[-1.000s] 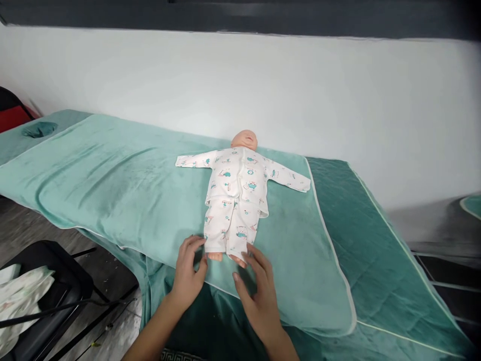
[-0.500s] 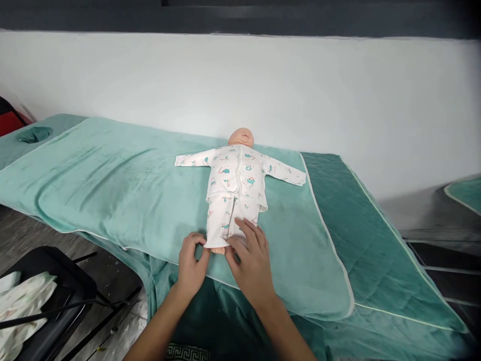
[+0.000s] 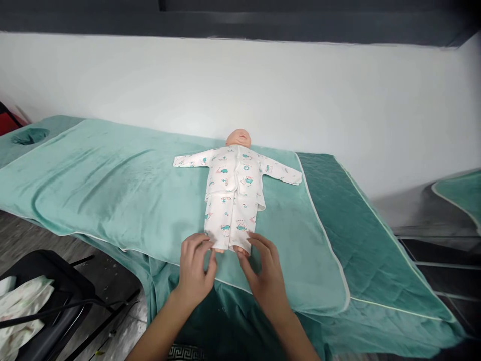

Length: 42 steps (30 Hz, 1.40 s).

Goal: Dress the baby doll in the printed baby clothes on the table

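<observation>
1. The baby doll (image 3: 238,138) lies on its back on the mint plush blanket (image 3: 112,185), head to twelve o'clock, feet to six, straight in front of you
2. Your left hand (image 3: 193,271) is at its seven o'clock, your right hand (image 3: 268,278) at its five; both are half curled, thumb and fingers a narrow gap apart at the trouser cuffs, and I cannot tell whether they pinch the cloth
3. If you pull one cuff harder, the printed trousers (image 3: 230,218) may twist, or slip down under the printed jacket (image 3: 233,173), because the cloth looks soft
4. A strong pull toward six could drag the doll to the near edge, since the blanket wrinkles easily, I think
5. The head is smooth and round, perhaps vinyl; the blanket is velvety with pale piping; the green cover (image 3: 368,260) near four o'clock is quilted
</observation>
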{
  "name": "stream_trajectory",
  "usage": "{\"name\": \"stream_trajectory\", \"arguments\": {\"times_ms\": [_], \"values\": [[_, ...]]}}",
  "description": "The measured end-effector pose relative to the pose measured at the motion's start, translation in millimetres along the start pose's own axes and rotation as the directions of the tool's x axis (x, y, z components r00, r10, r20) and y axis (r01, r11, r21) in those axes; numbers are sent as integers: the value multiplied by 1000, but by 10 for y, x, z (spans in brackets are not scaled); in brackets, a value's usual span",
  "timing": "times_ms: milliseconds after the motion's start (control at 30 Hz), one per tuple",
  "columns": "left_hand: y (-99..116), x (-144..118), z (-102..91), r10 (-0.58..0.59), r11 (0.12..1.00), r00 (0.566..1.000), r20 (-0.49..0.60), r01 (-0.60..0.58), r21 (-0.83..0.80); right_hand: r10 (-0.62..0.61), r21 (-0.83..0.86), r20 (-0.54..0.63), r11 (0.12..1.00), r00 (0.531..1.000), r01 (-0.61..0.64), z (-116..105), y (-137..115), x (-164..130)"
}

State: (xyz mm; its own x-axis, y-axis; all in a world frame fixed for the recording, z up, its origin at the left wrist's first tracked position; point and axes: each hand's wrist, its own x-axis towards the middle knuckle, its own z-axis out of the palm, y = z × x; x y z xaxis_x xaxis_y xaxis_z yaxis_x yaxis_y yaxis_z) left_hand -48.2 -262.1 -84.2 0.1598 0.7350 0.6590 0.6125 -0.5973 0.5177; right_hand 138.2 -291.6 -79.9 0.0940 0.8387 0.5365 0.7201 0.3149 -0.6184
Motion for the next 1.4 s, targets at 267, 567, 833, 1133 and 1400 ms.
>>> {"name": "stream_trajectory", "arguments": {"times_ms": [267,567,833,1133,1400], "values": [[260,311,179,47,966,964,261,-110,234,108,1,16,994,994,-108,11,130,-83],[230,239,229,178,981,970,166,-187,40,96,47,6,994,995,-96,-14,143,-76],[107,29,228,139,990,979,147,-141,-1,30,45,32,998,999,-32,-38,231,-175],[-75,-67,134,67,998,996,54,-68,9,65,75,98,994,993,-73,-155,382,-199],[-216,-219,-129,32,998,999,11,-32,58,56,37,71,998,996,-59,-221,397,-332]]}}
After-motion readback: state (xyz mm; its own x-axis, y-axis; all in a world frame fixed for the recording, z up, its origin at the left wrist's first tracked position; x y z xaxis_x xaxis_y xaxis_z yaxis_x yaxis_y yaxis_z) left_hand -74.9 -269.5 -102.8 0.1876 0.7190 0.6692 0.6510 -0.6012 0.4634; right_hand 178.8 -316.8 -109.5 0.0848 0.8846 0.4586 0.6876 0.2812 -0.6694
